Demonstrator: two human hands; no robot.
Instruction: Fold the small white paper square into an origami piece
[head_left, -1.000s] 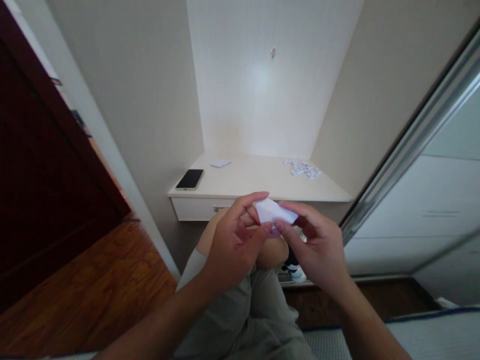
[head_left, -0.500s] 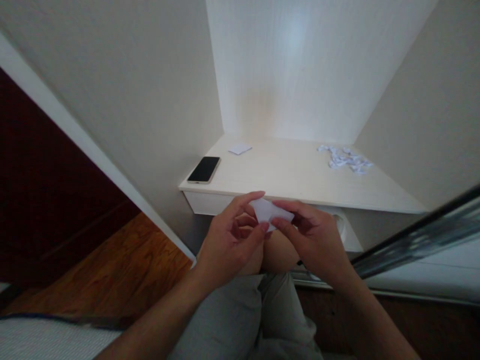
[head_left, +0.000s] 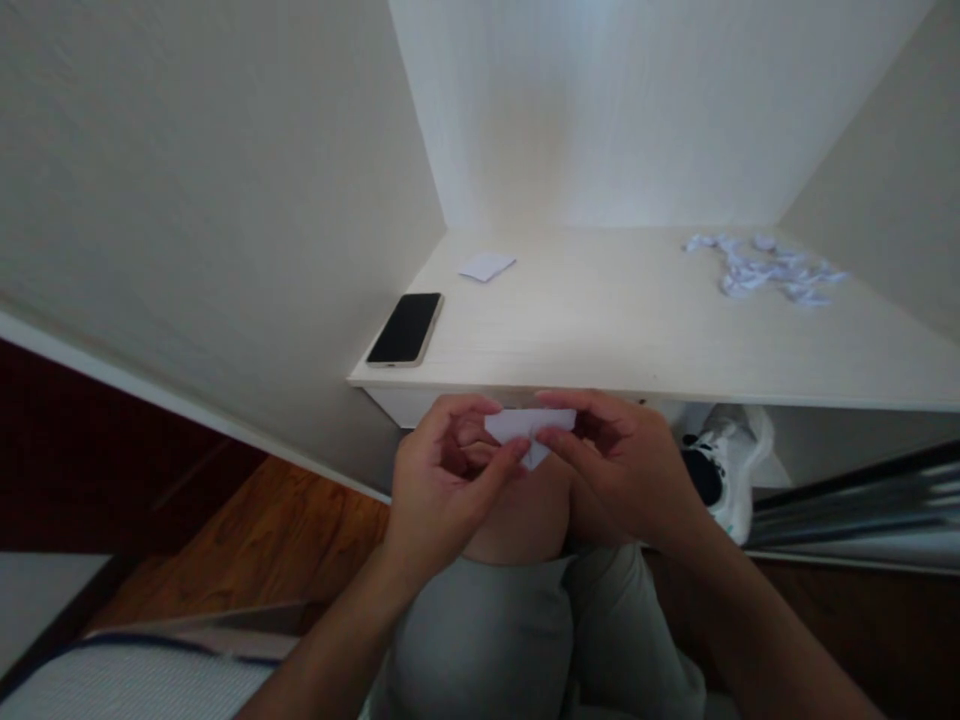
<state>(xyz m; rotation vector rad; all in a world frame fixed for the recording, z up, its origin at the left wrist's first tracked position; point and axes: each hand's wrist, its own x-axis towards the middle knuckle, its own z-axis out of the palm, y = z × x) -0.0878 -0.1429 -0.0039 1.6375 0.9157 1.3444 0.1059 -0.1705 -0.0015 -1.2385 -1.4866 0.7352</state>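
A small folded piece of white paper [head_left: 517,424] is pinched between my two hands, above my knees and just in front of the shelf edge. My left hand [head_left: 457,480] grips its left side with thumb and index finger. On its right side, my right hand [head_left: 622,460] holds it between thumb and fingers. The paper's top edge runs nearly level, and a pointed part shows below the thumbs. My other fingers are curled and partly hidden.
On the white shelf [head_left: 585,340], a black-screened phone [head_left: 406,330] lies at the left front, with a flat paper piece [head_left: 487,265] behind it. Several crumpled white paper bits [head_left: 765,270] are scattered at the right. A white shoe [head_left: 731,465] stands below the shelf.
My view has shifted, bringing the shoe into sight. The paper in my hands has turned from a tilted, angular shape to a narrower one with a level top edge. Both hands keep their hold.
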